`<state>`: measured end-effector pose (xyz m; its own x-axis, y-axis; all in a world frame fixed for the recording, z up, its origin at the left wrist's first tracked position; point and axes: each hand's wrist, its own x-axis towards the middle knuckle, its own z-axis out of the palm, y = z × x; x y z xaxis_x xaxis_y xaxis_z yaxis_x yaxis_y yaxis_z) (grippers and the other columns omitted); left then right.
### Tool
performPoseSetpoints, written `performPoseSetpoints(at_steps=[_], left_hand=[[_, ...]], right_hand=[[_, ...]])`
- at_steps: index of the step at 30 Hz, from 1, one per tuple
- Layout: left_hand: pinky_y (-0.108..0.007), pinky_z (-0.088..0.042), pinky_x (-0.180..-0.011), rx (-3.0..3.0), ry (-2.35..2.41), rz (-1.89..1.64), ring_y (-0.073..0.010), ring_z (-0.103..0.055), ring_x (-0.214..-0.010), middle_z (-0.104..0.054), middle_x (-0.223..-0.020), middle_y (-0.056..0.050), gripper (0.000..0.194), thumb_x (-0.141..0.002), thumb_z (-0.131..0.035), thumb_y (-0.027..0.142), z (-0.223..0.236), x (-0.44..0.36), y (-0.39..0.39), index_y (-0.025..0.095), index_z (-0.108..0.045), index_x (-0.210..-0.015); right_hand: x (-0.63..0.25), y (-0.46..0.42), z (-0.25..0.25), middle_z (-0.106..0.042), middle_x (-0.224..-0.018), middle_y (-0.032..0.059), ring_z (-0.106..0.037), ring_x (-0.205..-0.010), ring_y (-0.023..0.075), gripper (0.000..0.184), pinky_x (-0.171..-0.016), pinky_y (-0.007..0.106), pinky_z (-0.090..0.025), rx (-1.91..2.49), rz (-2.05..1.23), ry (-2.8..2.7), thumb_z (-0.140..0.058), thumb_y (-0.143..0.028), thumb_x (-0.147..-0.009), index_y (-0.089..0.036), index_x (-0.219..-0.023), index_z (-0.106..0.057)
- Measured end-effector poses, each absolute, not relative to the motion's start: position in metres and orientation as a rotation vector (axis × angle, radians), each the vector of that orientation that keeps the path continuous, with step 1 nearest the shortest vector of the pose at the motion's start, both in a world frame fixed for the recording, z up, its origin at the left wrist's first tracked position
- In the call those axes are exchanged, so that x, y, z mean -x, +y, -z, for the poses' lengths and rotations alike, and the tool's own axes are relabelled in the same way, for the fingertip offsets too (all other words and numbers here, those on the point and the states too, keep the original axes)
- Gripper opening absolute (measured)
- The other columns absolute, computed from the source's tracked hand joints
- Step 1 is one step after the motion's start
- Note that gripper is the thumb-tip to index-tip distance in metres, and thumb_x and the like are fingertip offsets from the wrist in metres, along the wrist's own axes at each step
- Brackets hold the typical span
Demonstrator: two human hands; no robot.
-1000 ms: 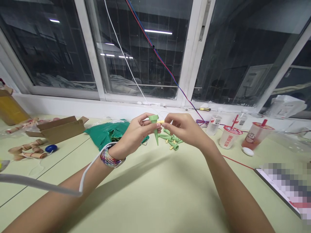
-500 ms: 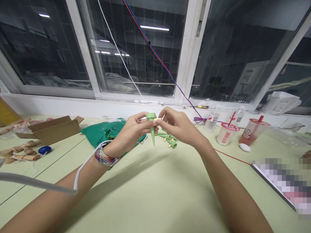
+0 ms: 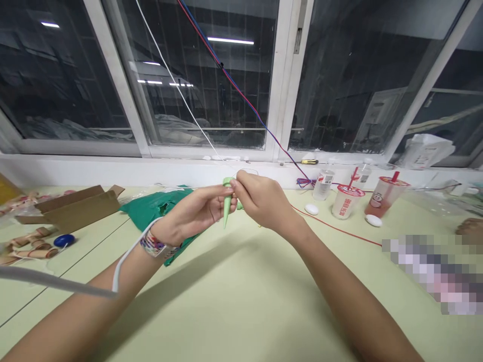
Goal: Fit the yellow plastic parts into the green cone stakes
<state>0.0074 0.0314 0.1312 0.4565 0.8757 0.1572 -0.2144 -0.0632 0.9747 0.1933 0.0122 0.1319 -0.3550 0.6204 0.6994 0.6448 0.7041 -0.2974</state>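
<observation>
A pale green watering spike [image 3: 227, 211] hangs point down between my two hands, above the table. My left hand [image 3: 196, 208] is closed on its upper part, thumb and fingers around it. My right hand [image 3: 260, 198] is pinched against the side of the spike's top, its knuckles turned up. The small yellow valve at those fingertips is almost wholly covered by my fingers. Behind my hands, more green spikes on the table are mostly hidden; one green bit [image 3: 239, 206] shows.
A green plastic bag [image 3: 149, 205] and an open cardboard box [image 3: 77, 207] lie left, near wooden toys [image 3: 35, 245] and a blue ball [image 3: 64, 241]. Drink cups [image 3: 346, 202], a clear bottle [image 3: 323, 186] and white oval pieces [image 3: 373, 220] stand right. A red cord [image 3: 339, 232] crosses the table.
My right hand has rolled over, its knuckles now up, and closed in against the spike. The yellow valve, visible before, is now covered. The view has shifted slightly to the right.
</observation>
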Motion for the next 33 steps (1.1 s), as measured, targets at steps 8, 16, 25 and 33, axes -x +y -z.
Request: performPoseSetpoints(at_steps=[8, 16, 25, 33], left_hand=[[-0.032, -0.057, -0.081, -1.802, 0.824, -1.673, -0.0208, -0.069, -0.089, -0.073, -0.095, -0.002, 0.040, -0.066, -0.097, 0.024, -0.122, -0.018, 0.016, 0.025, -0.073, -0.099], [-0.034, -0.061, -0.069, -1.322, 0.641, -0.992, -0.0197, -0.067, -0.069, -0.069, -0.075, -0.007, 0.025, -0.071, -0.092, 0.031, -0.139, -0.007, 0.022, 0.018, -0.072, -0.075], [-0.037, -0.060, -0.095, -2.244, 0.903, -1.892, -0.0215, -0.075, -0.096, -0.078, -0.104, -0.005, 0.032, -0.081, -0.085, 0.029, -0.114, -0.010, 0.031, 0.022, -0.071, -0.109], [-0.038, -0.064, -0.070, -1.627, 0.732, -1.077, -0.0244, -0.073, -0.075, -0.072, -0.078, -0.007, 0.029, -0.075, -0.090, 0.041, -0.136, -0.001, 0.039, 0.019, -0.073, -0.084]], right_hand=[[-0.192, 0.024, -0.126, -0.054, -0.064, 0.0002, -0.050, -0.062, 0.0165, 0.054, -0.059, 0.030, -0.030, 0.983, -0.372, -1.968, -0.032, -0.053, -0.113, -0.023, -0.069, -0.042], [-0.195, 0.016, -0.127, -0.057, -0.075, 0.0024, -0.044, -0.062, 0.0161, 0.032, -0.061, 0.031, -0.023, 0.845, 0.164, -2.066, -0.034, -0.037, -0.111, -0.024, -0.083, -0.041], [-0.182, 0.038, -0.120, -0.025, -0.059, -0.0074, -0.027, -0.052, 0.0123, 0.048, -0.054, 0.028, -0.026, 0.693, -0.920, -1.762, -0.037, -0.057, -0.108, -0.027, -0.072, -0.027], [-0.180, 0.027, -0.119, -0.051, -0.074, 0.0018, -0.044, -0.065, 0.0159, 0.032, -0.061, 0.030, -0.024, 0.871, -0.090, -1.899, -0.041, -0.039, -0.108, -0.024, -0.081, -0.039]])
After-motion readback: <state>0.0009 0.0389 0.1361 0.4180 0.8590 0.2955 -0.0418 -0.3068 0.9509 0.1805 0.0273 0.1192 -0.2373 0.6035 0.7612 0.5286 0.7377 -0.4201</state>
